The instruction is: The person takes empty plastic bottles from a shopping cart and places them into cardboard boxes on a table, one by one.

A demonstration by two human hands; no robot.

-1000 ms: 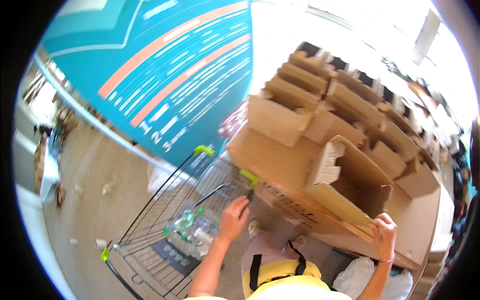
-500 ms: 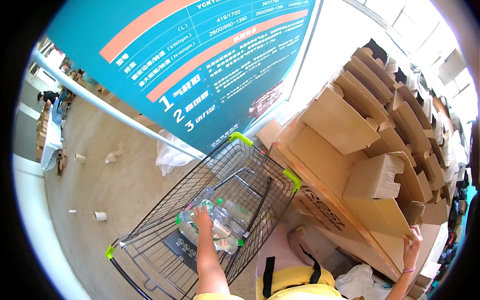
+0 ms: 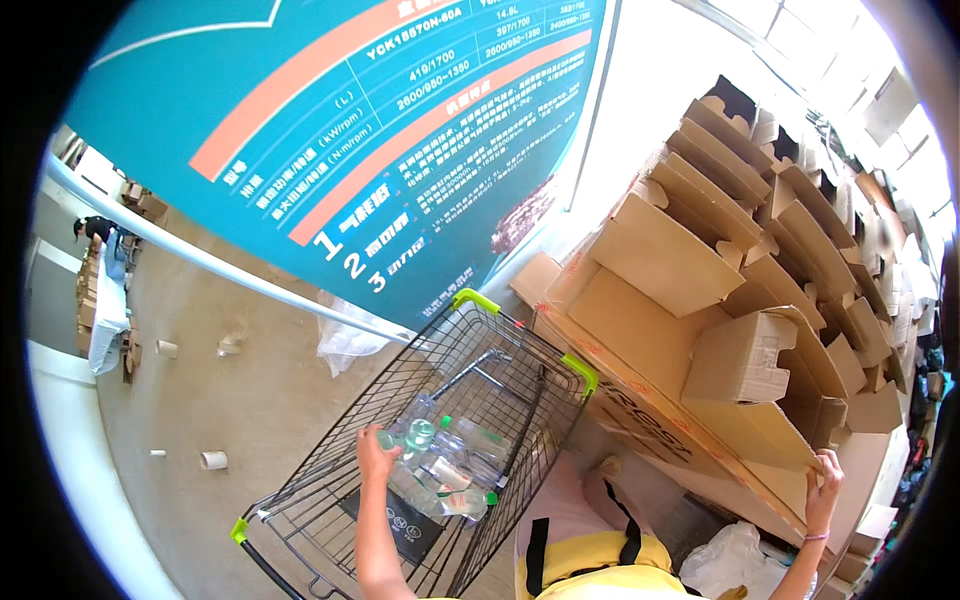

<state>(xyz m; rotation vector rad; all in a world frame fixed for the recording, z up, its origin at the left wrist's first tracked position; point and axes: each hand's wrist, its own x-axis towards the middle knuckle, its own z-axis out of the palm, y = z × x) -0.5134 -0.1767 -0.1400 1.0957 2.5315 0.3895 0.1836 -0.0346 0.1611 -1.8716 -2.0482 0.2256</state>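
Note:
Inside the black wire shopping cart (image 3: 318, 468) lie several clear plastic bottles (image 3: 462, 465), some with green caps. My left hand (image 3: 376, 455) is over the left part of the pile, its fingers closed around the end of a clear plastic bottle (image 3: 413, 434). That bottle's far end points right, over the others. On the right, my right hand (image 3: 825, 478) pinches the near edge of a large open cardboard box (image 3: 740, 430). Smaller cardboard pieces stand inside this box.
A blue-green printed panel (image 3: 400, 150) on a white metal frame (image 3: 230, 265) stands beyond the cart. Stacked open cartons (image 3: 800, 235) rise at right. White plastic sheeting (image 3: 345, 335) and cardboard tubes (image 3: 213, 460) lie on the floor. Far left, a person (image 3: 98, 230) bends near a table.
My left hand has drawn back leftward and has taken hold of a bottle, lifting it from the pile. My right hand stays on the box edge. The view has shifted slightly.

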